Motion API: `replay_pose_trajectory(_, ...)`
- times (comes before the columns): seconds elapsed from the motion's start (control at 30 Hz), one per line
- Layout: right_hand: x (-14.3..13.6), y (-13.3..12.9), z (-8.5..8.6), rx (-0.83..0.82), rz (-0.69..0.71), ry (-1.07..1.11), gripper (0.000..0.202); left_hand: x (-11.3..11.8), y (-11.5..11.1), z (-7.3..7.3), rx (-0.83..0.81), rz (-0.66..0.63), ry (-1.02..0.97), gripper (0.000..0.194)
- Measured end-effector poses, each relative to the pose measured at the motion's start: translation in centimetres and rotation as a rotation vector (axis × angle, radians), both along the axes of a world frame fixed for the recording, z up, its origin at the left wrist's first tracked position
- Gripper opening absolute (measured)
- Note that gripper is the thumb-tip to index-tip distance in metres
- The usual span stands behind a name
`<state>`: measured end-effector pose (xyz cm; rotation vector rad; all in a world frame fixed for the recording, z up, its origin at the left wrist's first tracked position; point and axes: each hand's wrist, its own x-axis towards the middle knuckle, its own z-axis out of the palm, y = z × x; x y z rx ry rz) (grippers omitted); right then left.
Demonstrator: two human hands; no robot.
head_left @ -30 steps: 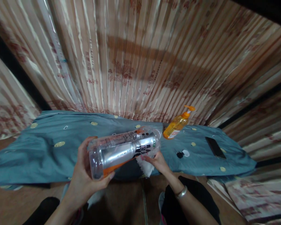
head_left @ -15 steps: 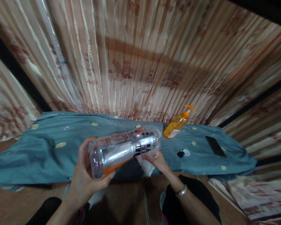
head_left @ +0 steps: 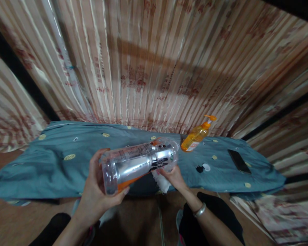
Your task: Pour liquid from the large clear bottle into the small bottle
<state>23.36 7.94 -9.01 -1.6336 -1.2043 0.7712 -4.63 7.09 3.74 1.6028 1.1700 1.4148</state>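
A large clear plastic bottle (head_left: 138,164) with a silver and orange label lies nearly sideways in the air, its base toward the left. My left hand (head_left: 99,188) wraps round the base end, thumb below. At the other end my right hand (head_left: 173,176) holds the bottle from underneath. A white cloth (head_left: 162,182) hangs beneath the bottle beside my right fingers; the bottle and hand partly hide it. Behind and to the right, an orange pump bottle (head_left: 195,137) stands on the teal patterned cloth (head_left: 84,140).
A dark flat phone-like object (head_left: 239,161) lies at the right of the teal cloth. Nearer are a small black item (head_left: 200,169) and a white round piece (head_left: 206,167). A striped curtain (head_left: 143,68) hangs behind. My knees and feet are below the front edge.
The whole view has shifted slightly, so things appear a little further right. Both hands still hold the bottle, at nearly the same tilt.
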Motion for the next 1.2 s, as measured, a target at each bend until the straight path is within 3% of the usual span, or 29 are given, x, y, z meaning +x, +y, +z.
replay_pose_trajectory(0.17,-0.2,0.2,-0.3,0.022,-0.039,-0.030,0.049,-1.1,0.9,-0.7,0.084,-0.069,0.106,0.094)
replay_pose_trajectory(0.37,-0.3,0.0,-0.2,0.028,-0.030,-0.008,0.044,-1.2,1.1,-0.7,0.120,-0.142,0.150,0.093)
replay_pose_trajectory(0.53,-0.5,0.0,0.1,-0.005,-0.045,0.026,0.041,-1.1,0.8,-0.5,0.065,-0.088,0.084,0.090)
replay_pose_trajectory(0.67,-0.4,0.0,0.0,-0.005,-0.047,0.014,0.043,-1.0,0.7,-0.4,0.090,-0.135,0.097,0.092)
replay_pose_trajectory(0.9,-0.3,0.1,-0.3,0.045,-0.073,-0.014,0.046,0.5,-0.5,0.7,-0.070,-0.019,-0.079,0.091)
replay_pose_trajectory(1.2,-0.5,0.0,-0.2,0.023,-0.042,0.000,0.038,0.3,-0.2,0.4,-0.028,0.000,-0.035,0.088)
